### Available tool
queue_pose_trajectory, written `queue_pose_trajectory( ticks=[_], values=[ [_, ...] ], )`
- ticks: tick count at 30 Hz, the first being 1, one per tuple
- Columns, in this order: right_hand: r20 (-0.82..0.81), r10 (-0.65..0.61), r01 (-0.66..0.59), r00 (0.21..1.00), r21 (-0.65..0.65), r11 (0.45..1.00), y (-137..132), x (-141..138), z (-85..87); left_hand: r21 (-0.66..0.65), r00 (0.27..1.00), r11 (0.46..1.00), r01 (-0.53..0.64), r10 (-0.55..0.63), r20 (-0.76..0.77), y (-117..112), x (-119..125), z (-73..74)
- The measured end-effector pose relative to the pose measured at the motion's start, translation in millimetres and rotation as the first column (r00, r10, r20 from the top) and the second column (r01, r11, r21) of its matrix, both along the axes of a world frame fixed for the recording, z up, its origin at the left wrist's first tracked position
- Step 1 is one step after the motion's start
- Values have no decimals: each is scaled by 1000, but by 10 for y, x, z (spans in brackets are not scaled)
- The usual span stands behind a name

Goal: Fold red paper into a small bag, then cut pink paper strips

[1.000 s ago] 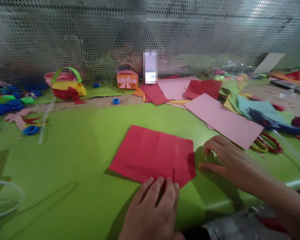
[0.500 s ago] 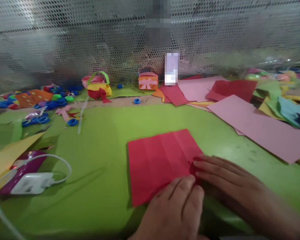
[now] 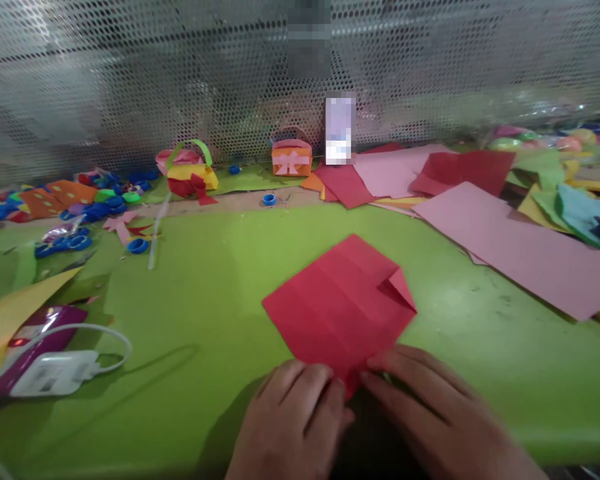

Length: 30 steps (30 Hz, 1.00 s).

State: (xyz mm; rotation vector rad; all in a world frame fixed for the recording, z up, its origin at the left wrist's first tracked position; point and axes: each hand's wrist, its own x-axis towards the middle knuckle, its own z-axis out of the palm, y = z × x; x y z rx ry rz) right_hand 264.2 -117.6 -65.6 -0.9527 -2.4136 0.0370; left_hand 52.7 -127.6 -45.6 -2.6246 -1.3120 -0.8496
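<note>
A creased red paper sheet (image 3: 337, 310) lies on the green table cover (image 3: 195, 293) in front of me, turned like a diamond, with its right corner folded inward. My left hand (image 3: 290, 423) rests at the sheet's near corner, fingers together and pressing the paper. My right hand (image 3: 425, 413) meets it from the right, fingertips pinching the same near corner. Both hands are slightly blurred.
Large pink sheets (image 3: 510, 247) and red sheets (image 3: 463, 170) lie at the right. Small paper baskets (image 3: 190, 173) and an orange gift box (image 3: 291, 159) stand by the perforated metal wall (image 3: 180, 73). Blue bottle caps (image 3: 95, 210) scatter left. A white charger (image 3: 50, 373) with cable sits near left.
The red sheet has been rotated from square-on to a diamond position, and its right corner is now folded in. Both hands have moved to the near corner.
</note>
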Motion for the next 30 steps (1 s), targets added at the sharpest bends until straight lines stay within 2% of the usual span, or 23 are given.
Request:
queue_pose_trajectory(
  ticks=[4,6,13,17,22,30],
  values=[
    [-25,-45,43,999,-45,998,-116,37,-44,-47,994,993,107,-105,41,17,81,-7],
    [-19,-49,48,999,-53,997,-124,83,-46,-49,992,992,120,-118,46,20,70,0],
    [-74,-55,48,996,-95,994,-83,58,-19,-143,999,989,32,-30,17,13,22,26],
    [-133,-126,102,983,-175,979,-82,-10,-15,-151,998,988,31,-23,57,1,36,3],
    [-181,-197,148,964,-252,956,-96,-57,-12,-197,995,977,-85,92,26,-35,79,-39],
    [-173,-221,179,960,-231,956,-86,-92,-40,-171,982,968,-182,170,-79,-6,110,-64]
  ],
)
